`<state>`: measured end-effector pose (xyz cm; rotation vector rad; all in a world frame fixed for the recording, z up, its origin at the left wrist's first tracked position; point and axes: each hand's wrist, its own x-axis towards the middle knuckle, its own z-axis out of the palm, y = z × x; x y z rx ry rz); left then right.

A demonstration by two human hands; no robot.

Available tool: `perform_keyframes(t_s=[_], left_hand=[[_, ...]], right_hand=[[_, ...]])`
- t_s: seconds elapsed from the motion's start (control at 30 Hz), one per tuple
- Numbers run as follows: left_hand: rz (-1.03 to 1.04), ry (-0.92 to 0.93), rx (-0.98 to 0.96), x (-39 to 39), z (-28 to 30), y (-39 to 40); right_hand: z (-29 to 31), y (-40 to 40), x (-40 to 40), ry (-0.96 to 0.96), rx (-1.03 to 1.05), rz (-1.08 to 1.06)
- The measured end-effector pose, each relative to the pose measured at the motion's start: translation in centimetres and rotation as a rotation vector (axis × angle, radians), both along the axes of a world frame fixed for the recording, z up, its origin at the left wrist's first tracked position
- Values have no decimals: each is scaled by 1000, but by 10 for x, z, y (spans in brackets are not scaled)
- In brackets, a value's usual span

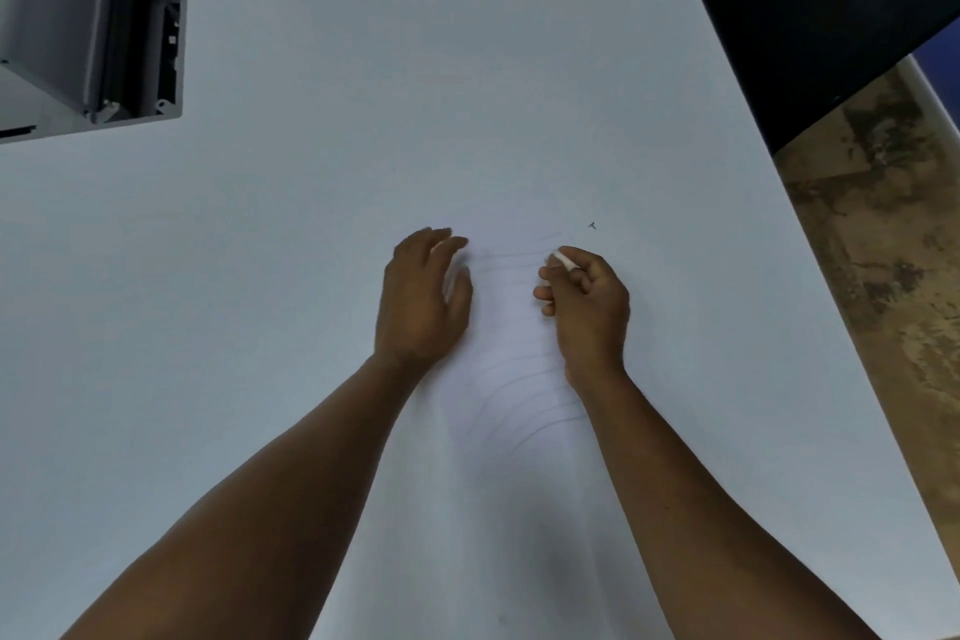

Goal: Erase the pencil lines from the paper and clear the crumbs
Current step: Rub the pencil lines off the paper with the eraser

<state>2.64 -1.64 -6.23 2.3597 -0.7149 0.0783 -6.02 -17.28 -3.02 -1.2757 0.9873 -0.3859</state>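
On the white desk [260, 276], one paper [511, 322] with faint curved pencil lines [519, 395]; left hand [423, 299] spread flat, right hand [587, 307] pinching one white eraser [563, 259].

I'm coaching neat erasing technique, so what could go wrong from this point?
The left hand lies only on the paper's left side, so hard strokes might crease the sheet. The right hand's grip leaves just a tip of the eraser showing, so it could slip. The right wrist lies over pencil lines not yet erased and may smudge them.

No text, label, brand or number can be read; the paper [511, 327] bears only faint curved pencil lines [519, 390].
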Motion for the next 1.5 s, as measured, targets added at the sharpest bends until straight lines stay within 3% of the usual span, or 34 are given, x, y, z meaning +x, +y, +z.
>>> perform_keyframes(t_s=[0.27,0.47,0.77,0.97,1.2,1.37,1.5], left_hand=[[-188,144,422,14,-10,55],[-228,132,547,16,-11,60],[-225,93,529,15,-11,59],[-211,115,568,14,-9,58],[-210,83,502,14,-14,59],[-206,97,528,14,-13,59],[-186,122,547,13,-11,58]], right_hand=[[-10,34,31,114,-697,470],[-12,49,55,119,-877,668],[-12,69,58,188,-1042,928],[-8,17,65,348,-1077,701],[-2,66,48,83,-952,955],[-8,59,54,105,-1017,1042],[-10,35,68,174,-1046,889]])
